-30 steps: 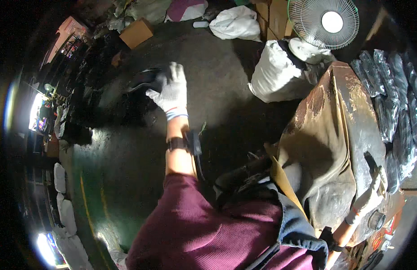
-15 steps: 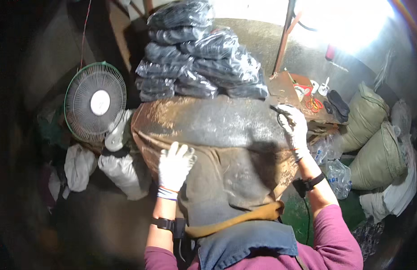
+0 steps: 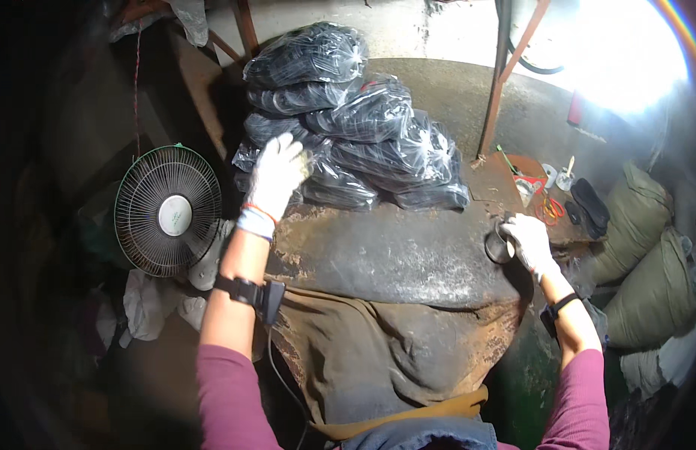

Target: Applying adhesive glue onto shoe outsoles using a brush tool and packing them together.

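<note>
My left hand (image 3: 279,174), in a white glove, reaches out over the left side of a pile of clear plastic bags (image 3: 378,120) packed with dark items. Its fingers are stretched out with nothing held in them; whether they touch a bag I cannot tell. At the right edge of the worn dark tabletop (image 3: 378,251), my gloved right hand (image 3: 529,241) is closed on a dark round ring-like object (image 3: 499,244). That object is at or just above the surface, and its exact kind is unclear.
A green-rimmed fan (image 3: 175,215) stands at the left. Red-handled scissors (image 3: 548,210) and dark shoe soles (image 3: 589,206) lie on a side bench to the right, with full green sacks (image 3: 648,289) beyond. A brown cloth (image 3: 348,337) drapes over the table's near side.
My left hand has moved forward from the cloth to the bag pile. My right hand has shifted right with the ring-like object. The whole view has tilted, so the scene sits lower.
</note>
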{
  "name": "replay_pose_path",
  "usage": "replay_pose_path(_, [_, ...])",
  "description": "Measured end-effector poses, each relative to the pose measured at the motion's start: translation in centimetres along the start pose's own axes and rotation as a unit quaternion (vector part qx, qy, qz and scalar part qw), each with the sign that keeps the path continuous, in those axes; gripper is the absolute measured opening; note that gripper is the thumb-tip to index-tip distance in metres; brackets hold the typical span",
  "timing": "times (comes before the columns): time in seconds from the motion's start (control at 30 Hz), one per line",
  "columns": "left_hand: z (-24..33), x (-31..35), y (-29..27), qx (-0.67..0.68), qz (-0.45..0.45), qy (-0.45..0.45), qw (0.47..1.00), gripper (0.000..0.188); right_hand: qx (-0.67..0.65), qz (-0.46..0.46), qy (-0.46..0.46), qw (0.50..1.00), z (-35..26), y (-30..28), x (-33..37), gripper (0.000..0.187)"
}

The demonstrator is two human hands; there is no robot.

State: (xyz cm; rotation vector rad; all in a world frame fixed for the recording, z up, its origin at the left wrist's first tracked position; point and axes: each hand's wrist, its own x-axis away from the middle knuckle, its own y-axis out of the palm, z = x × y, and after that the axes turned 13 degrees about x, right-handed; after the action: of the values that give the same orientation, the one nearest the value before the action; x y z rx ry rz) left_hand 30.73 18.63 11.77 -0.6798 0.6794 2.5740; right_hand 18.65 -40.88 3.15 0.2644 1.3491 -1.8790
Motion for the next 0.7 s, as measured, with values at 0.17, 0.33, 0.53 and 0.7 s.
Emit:
replay_pose_path(0.17, [8.2, -8.3, -4.2, -0.378, 0.047, 0.115, 0.917, 0.045, -0.055, 0.128, 0.127, 0.982, 0.6, -1.4, -1.9, 0.031])
replay_pose_path(0.33, [9.8, -17.7, -1.8, -0.219, 0.3, 0.128, 0.92, 0.056, -0.383, 0.125, 0.257, 0.878, -1.1, -4.5, -14.0, 0.048])
replay_pose_path(0.53, [10.4, -21.6, -3.0, -0.137, 0.254, 0.025, 0.957, 0.058, -0.737, 0.017, 0.247, 0.629, -5.9, -6.6, -36.2, 0.075])
replay_pose_path(0.7, [13.3, -22.5, -4.9, -0.18, 0.222, -0.091, 0.954, 0.054, -0.72, -0.017, 0.181, 0.669, -9.7, -5.4, -46.7, 0.082])
